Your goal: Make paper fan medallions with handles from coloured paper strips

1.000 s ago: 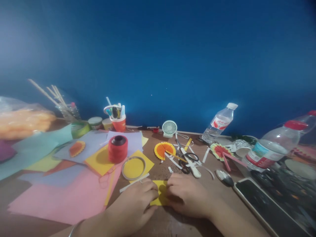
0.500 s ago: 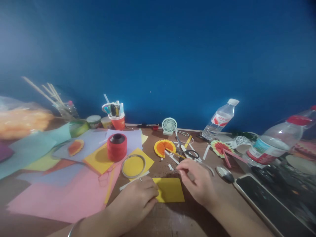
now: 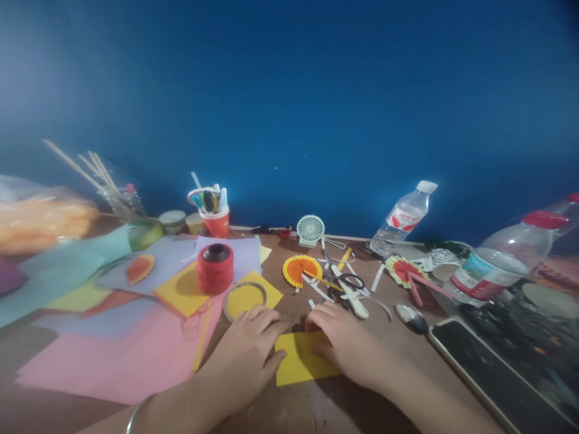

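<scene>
A yellow sheet of paper (image 3: 294, 364) lies on the table in front of me, its far edge between my two hands. My left hand (image 3: 248, 343) is at its left edge, palm down, fingers stretched forward and thumb apart; a ring is on one finger. My right hand (image 3: 346, 337) lies over the right part of the sheet, fingers spread and bent past the far edge, thumb on the paper. Just beyond are scissors (image 3: 350, 281), white paper strips (image 3: 379, 278) and a pleated orange-and-yellow paper fan (image 3: 298, 269). A roll of tape (image 3: 265, 295) rests beyond my left hand.
Coloured paper sheets (image 3: 108, 367) and a red thread spool (image 3: 215, 274) spread over the left. A cup of pens (image 3: 217, 223) and a small fan (image 3: 310, 229) stand by the blue wall. Rightward are bottles (image 3: 404, 217), a spoon (image 3: 411, 316) and a phone (image 3: 488, 367).
My right hand has moved left and down onto the yellow paper. My left hand has shifted slightly left, its fingers now stretched out. The sheet has moved a little nearer and tilted.
</scene>
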A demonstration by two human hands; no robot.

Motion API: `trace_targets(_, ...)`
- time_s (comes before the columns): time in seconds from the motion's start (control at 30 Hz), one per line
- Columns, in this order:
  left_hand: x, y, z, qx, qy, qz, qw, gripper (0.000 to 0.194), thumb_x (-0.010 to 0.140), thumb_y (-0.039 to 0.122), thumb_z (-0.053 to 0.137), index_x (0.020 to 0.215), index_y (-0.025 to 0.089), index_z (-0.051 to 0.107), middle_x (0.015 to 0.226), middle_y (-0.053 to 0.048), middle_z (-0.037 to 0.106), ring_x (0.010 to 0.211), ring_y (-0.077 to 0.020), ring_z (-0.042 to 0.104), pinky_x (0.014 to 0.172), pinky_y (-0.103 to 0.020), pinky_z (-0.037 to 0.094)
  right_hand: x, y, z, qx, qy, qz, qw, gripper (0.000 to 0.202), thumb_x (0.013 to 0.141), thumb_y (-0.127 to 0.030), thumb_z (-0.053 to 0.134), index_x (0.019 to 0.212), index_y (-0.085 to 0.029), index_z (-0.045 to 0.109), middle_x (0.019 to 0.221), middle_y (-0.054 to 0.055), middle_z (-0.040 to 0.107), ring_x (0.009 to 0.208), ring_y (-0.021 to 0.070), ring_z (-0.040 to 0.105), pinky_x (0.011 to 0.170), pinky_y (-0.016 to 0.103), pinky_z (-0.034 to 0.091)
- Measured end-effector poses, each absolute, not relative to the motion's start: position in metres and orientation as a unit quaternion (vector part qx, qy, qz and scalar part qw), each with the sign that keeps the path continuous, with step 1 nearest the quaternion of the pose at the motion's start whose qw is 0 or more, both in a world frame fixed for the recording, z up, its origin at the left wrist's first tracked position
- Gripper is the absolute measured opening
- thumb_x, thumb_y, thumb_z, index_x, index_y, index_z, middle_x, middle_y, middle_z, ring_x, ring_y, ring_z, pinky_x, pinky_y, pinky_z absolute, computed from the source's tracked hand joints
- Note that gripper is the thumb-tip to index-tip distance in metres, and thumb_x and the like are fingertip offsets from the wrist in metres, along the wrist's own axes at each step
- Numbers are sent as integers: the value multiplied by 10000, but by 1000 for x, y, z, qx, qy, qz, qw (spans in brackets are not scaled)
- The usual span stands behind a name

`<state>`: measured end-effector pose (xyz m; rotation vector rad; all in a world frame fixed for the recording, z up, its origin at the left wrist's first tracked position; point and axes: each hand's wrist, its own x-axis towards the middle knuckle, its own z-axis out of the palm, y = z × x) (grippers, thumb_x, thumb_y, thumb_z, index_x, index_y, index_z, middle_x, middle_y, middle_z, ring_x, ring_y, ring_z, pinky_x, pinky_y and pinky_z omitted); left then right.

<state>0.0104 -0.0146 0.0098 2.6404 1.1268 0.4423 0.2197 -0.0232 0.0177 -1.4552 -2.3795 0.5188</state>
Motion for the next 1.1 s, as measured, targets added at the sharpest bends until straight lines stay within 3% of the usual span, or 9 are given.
trace_targets(0.13,10,-11,6,902,390,137,125,162,798,173,485,918,221,581,896,-21,559,867,-200,484,790,-387,384,217,-22,15,-501,-824,201,172,140,705,-88,591,703,-198,504,756,-21,564,746,143,497,630,229,369)
trace_targets(0.33,10,-11,6,896,397,163,117,303,778,171,505,1074,235,530,962,-36,551,893,-204,485,783,-377,397,218,-19,10,-469,-838,202,194,161,728,-50,543,660,-194,516,698,-19,549,717,135,496,623,223,371)
trace_targets(0.53,9,-9,4,915,366,145,90,223,821,135,445,955,230,596,848,-25,572,827,-176,501,755,-332,407,220,-16,8,-451,-844,208,203,160,722,-45,550,671,-196,549,704,-19,564,722,129,511,643,218,388)
trace_targets(0.73,7,-7,-1,924,342,157,63,255,844,110,393,978,218,581,788,-25,574,762,-159,508,699,-300,413,222,-14,1,-435,-851,192,221,87,759,-127,577,782,-205,607,758,-1,589,758,140,516,673,232,401)
trace_targets(0.9,5,-8,-2,922,359,139,46,207,837,118,411,836,208,597,753,-18,560,754,-162,502,696,-305,400,226,-12,-7,-401,-872,158,234,155,824,-158,506,794,-213,648,740,9,582,750,134,507,674,231,398)
trace_targets(1.1,5,-8,0,938,332,98,0,195,809,79,432,751,186,584,741,-23,550,771,-172,486,722,-327,383,226,-16,-4,-396,-896,98,177,229,852,-161,463,974,-258,631,766,8,576,752,133,492,635,230,375)
